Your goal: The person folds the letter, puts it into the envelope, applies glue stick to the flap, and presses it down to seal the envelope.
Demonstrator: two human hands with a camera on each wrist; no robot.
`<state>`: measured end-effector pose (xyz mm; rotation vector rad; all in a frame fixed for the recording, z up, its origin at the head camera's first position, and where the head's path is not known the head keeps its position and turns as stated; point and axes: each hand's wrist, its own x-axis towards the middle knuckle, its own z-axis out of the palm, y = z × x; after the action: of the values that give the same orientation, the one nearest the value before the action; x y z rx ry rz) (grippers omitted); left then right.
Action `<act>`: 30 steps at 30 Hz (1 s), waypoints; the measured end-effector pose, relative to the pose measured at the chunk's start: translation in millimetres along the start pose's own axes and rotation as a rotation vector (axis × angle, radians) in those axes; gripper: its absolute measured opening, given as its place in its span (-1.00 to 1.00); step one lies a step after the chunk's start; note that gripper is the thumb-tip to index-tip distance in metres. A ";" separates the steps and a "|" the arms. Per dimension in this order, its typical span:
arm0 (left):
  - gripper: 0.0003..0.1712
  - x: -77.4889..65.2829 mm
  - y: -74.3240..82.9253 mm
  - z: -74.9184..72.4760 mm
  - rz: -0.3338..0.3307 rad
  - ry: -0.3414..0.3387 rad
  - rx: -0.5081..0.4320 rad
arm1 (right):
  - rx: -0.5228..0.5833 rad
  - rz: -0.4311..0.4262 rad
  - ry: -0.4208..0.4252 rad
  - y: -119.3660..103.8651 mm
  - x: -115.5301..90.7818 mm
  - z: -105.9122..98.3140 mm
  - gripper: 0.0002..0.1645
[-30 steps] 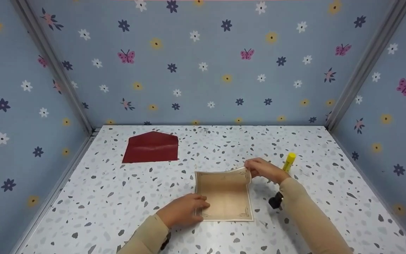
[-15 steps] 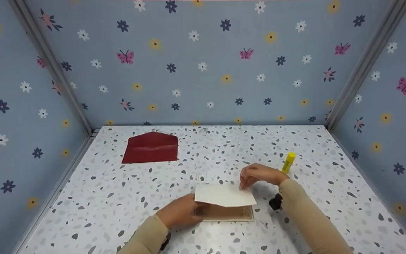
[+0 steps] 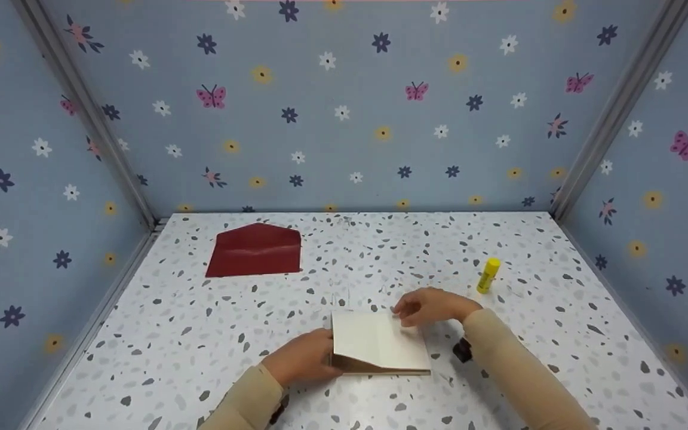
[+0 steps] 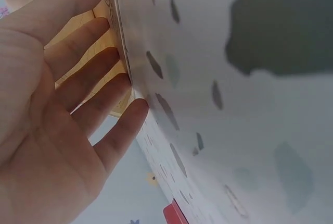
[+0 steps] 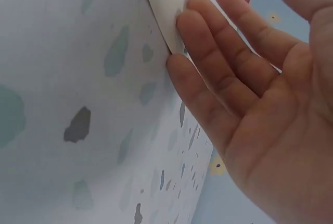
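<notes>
A sheet of card [image 3: 362,337] lies folded over on the table, its plain cream back uppermost and its front-left edge lifted from the layer below. My left hand [image 3: 303,359] is at its left side, fingers reaching under the raised flap. In the left wrist view the fingers of that hand [image 4: 57,109] are straight and spread across the tan inner face [image 4: 78,22] with its printed border. My right hand [image 3: 436,306] is over the far right corner of the fold. The right wrist view shows its fingers loosely extended, fingertips right at the card's edge [image 5: 165,15].
A dark red envelope [image 3: 254,251] with a pointed flap lies at the back left of the speckled table [image 3: 356,251]. A yellow glue stick [image 3: 488,276] stands just beyond the right hand. Flower-patterned panels [image 3: 344,107] enclose the back and both sides.
The card's far edge has been folded over towards the front, covering the tan face with the cream back. My right hand has let go of the corner and moved left and nearer. The left hand stayed put.
</notes>
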<state>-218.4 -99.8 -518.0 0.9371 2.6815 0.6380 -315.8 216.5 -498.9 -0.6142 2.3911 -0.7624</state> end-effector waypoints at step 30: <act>-0.67 -2.3 -1.4 -40.2 -0.024 0.147 0.260 | -0.179 0.022 0.031 -9.6 -1.3 18.0 -0.45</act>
<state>-231.5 -115.3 -483.1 0.9510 2.9551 0.3716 -301.2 203.3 -504.8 -0.6509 2.5090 -0.5561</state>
